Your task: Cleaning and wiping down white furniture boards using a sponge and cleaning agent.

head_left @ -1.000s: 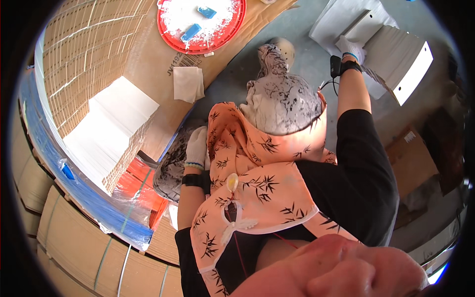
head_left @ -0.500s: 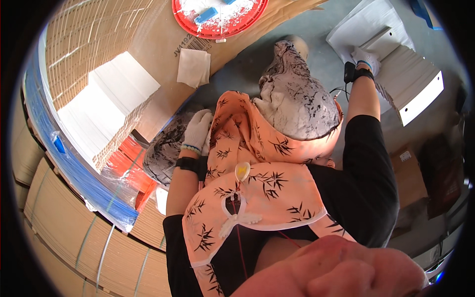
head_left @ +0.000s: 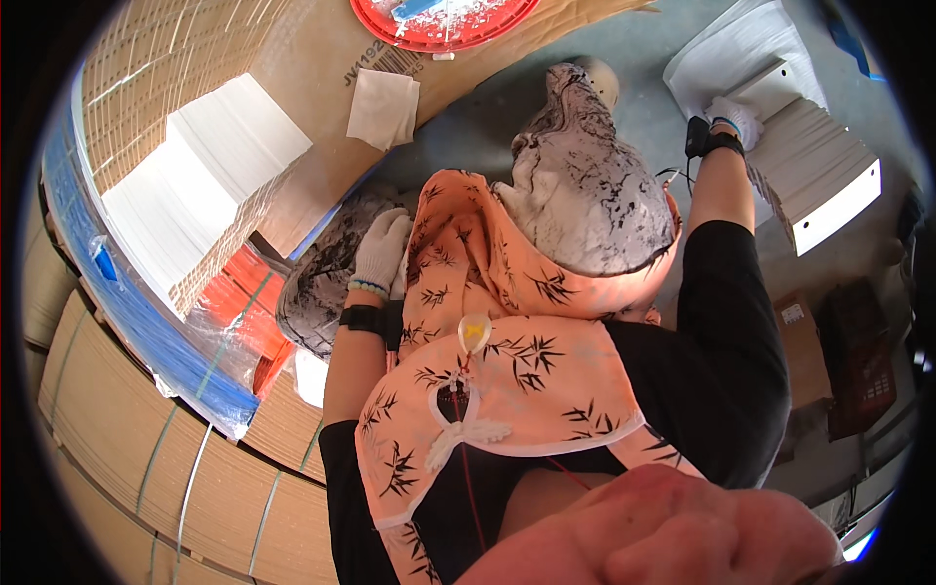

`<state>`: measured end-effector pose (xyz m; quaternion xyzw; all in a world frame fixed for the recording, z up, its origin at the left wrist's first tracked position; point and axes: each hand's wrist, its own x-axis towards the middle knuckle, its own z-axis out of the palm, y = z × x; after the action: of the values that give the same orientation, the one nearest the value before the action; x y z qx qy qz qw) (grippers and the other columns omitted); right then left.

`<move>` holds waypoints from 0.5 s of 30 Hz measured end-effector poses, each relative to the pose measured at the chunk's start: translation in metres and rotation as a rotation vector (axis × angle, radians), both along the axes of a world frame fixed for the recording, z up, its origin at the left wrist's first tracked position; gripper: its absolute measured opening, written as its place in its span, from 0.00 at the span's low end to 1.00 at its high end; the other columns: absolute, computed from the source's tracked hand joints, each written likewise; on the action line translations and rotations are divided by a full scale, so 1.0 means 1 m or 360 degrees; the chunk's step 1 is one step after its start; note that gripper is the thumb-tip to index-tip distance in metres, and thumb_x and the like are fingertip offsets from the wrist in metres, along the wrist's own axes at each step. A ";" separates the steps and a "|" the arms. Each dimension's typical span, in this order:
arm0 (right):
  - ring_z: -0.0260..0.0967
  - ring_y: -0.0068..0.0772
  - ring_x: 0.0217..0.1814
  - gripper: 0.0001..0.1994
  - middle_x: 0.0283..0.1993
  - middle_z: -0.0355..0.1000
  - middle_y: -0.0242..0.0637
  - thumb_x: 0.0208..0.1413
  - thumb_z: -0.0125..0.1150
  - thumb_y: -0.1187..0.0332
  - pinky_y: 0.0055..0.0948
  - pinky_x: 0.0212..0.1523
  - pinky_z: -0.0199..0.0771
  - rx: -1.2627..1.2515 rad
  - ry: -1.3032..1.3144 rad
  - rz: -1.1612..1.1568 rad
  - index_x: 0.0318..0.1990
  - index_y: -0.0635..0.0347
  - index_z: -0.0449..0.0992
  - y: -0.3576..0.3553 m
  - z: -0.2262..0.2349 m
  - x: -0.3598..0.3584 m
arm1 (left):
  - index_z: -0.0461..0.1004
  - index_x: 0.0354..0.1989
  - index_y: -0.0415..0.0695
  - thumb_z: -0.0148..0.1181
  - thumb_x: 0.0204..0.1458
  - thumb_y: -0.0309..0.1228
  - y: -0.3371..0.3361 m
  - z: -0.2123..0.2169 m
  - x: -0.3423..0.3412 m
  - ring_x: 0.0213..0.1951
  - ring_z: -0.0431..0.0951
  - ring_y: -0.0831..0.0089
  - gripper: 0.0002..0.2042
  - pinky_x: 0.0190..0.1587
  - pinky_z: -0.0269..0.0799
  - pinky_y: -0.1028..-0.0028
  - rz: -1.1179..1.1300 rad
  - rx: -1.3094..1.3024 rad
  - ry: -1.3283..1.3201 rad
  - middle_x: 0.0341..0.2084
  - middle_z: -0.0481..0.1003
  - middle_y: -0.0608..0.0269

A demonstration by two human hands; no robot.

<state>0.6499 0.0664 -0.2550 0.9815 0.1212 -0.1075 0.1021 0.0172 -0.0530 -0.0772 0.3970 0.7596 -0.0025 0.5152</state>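
My left hand (head_left: 382, 249), in a white knitted glove, rests on my left leg (head_left: 336, 283) in dark-patterned grey trousers. Its fingers are stretched out and it holds nothing. Far to the right, my gloved right hand (head_left: 738, 122) is closed at the near edge of a white panel (head_left: 767, 90) with a dark hole near its end. That panel sits beside a leaning row of similar white panels (head_left: 814, 166). White sheets (head_left: 726, 49) lie under the far end. The right fingers partly blend into the white edges.
At left, white panels (head_left: 210, 156) stand on stacked brown boards (head_left: 166, 49). A red round tub (head_left: 444, 44) holds white bits and a blue piece. A pale cloth (head_left: 383, 107) lies on brown cardboard (head_left: 336, 127). Strapped brown boards (head_left: 185, 439) fill the lower left.
The view has shifted slightly, so the red tub sits higher in it. My right hand stays by the white panels and my left hand stays on my leg.
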 end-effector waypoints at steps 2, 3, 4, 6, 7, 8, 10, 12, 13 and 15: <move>0.67 0.56 0.68 0.47 0.69 0.63 0.57 0.39 0.70 0.44 0.46 0.65 0.70 0.0047 -0.0012 0.0031 0.69 0.54 0.64 -0.008 -0.003 0.001 | 0.75 0.59 0.37 0.54 0.63 0.40 0.006 0.006 0.005 0.44 0.81 0.69 0.22 0.51 0.74 0.71 0.0064 -0.0042 -0.0034 0.48 0.81 0.54; 0.69 0.54 0.65 0.42 0.65 0.66 0.55 0.41 0.70 0.47 0.46 0.64 0.71 0.0144 0.0000 0.0080 0.66 0.54 0.68 -0.010 0.007 -0.010 | 0.75 0.59 0.37 0.54 0.63 0.40 0.009 0.011 0.008 0.43 0.81 0.70 0.22 0.50 0.75 0.71 0.0144 -0.0077 -0.0061 0.47 0.81 0.55; 0.72 0.53 0.62 0.38 0.62 0.69 0.54 0.42 0.70 0.49 0.46 0.62 0.72 0.0241 0.0008 0.0128 0.63 0.54 0.71 -0.009 0.015 -0.018 | 0.75 0.59 0.37 0.54 0.63 0.40 0.011 0.014 0.007 0.43 0.81 0.70 0.22 0.50 0.75 0.71 0.0157 -0.0073 -0.0066 0.47 0.81 0.55; 0.75 0.54 0.58 0.34 0.58 0.73 0.54 0.44 0.69 0.51 0.47 0.59 0.74 0.0158 0.0311 0.0337 0.61 0.54 0.74 -0.012 0.022 0.009 | 0.74 0.59 0.37 0.55 0.63 0.37 0.017 0.016 0.009 0.36 0.79 0.73 0.20 0.41 0.76 0.72 0.0120 -0.0024 -0.0120 0.43 0.81 0.58; 0.78 0.54 0.53 0.31 0.54 0.77 0.54 0.46 0.68 0.52 0.47 0.56 0.76 0.0057 0.0623 0.0519 0.59 0.55 0.77 -0.023 0.028 0.017 | 0.74 0.59 0.37 0.55 0.63 0.37 0.021 0.016 0.007 0.36 0.79 0.73 0.20 0.41 0.76 0.72 0.0111 -0.0019 -0.0149 0.43 0.81 0.58; 0.79 0.48 0.48 0.29 0.51 0.78 0.51 0.51 0.66 0.54 0.44 0.50 0.78 0.0283 0.0652 0.0641 0.60 0.58 0.77 -0.033 0.030 0.019 | 0.73 0.59 0.37 0.55 0.63 0.35 0.026 0.015 0.005 0.33 0.78 0.75 0.19 0.37 0.75 0.74 0.0339 -0.0058 -0.0323 0.41 0.80 0.59; 0.81 0.37 0.42 0.27 0.48 0.80 0.44 0.60 0.63 0.57 0.36 0.41 0.80 0.0994 0.1115 0.0169 0.62 0.63 0.75 -0.029 0.057 -0.042 | 0.72 0.58 0.39 0.56 0.63 0.31 0.023 0.008 -0.006 0.26 0.73 0.78 0.17 0.28 0.71 0.77 0.0748 -0.0037 -0.0548 0.38 0.79 0.59; 0.78 0.27 0.39 0.26 0.47 0.79 0.37 0.62 0.64 0.56 0.25 0.35 0.75 0.1096 0.1624 0.0288 0.62 0.63 0.75 -0.022 0.121 -0.099 | 0.72 0.59 0.39 0.57 0.64 0.33 0.030 0.009 -0.017 0.30 0.74 0.78 0.18 0.31 0.73 0.77 0.0767 0.0029 -0.0579 0.41 0.79 0.58; 0.78 0.27 0.39 0.26 0.47 0.79 0.37 0.62 0.64 0.56 0.25 0.35 0.75 0.1101 0.1586 0.0299 0.62 0.63 0.75 -0.022 0.152 -0.116 | 0.71 0.60 0.39 0.57 0.64 0.34 0.036 0.007 -0.019 0.31 0.74 0.78 0.18 0.32 0.74 0.77 0.0739 0.0079 -0.0584 0.43 0.79 0.57; 0.77 0.25 0.38 0.24 0.45 0.80 0.35 0.63 0.62 0.58 0.23 0.34 0.73 0.0891 0.1759 0.0812 0.62 0.61 0.76 -0.024 0.200 -0.140 | 0.70 0.63 0.39 0.55 0.66 0.38 0.052 0.009 -0.022 0.33 0.77 0.75 0.21 0.38 0.79 0.73 0.0585 0.0090 -0.0596 0.47 0.79 0.55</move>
<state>0.5098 0.0420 -0.0546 0.7122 0.4072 -0.5314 -0.2112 -0.0048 -0.0009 -0.0678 0.2602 0.7102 0.1859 0.6272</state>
